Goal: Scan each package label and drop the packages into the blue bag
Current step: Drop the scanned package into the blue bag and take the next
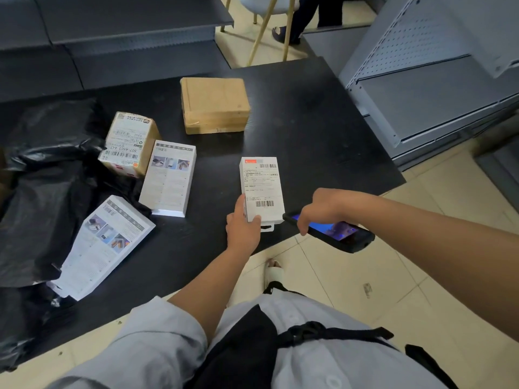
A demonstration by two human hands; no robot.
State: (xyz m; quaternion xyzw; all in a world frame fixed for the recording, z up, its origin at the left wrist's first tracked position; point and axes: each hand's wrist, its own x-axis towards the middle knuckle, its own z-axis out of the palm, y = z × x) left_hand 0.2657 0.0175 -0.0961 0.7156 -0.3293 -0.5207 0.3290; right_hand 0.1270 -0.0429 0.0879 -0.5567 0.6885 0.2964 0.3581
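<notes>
My left hand grips the near end of a small white box with a shipping label and barcodes facing up, at the front edge of the black table. My right hand holds a black handheld scanner with a lit screen, its tip beside the box's lower barcode. Two more white boxes lie on the table to the left. A labelled cardboard box and a plain brown carton stand farther back. No blue bag is in view.
Crumpled black plastic bags cover the table's left side. Grey metal shelving stands at the right, dark shelving behind. Another person's legs and a chair's wooden legs show at the back. Tiled floor lies below.
</notes>
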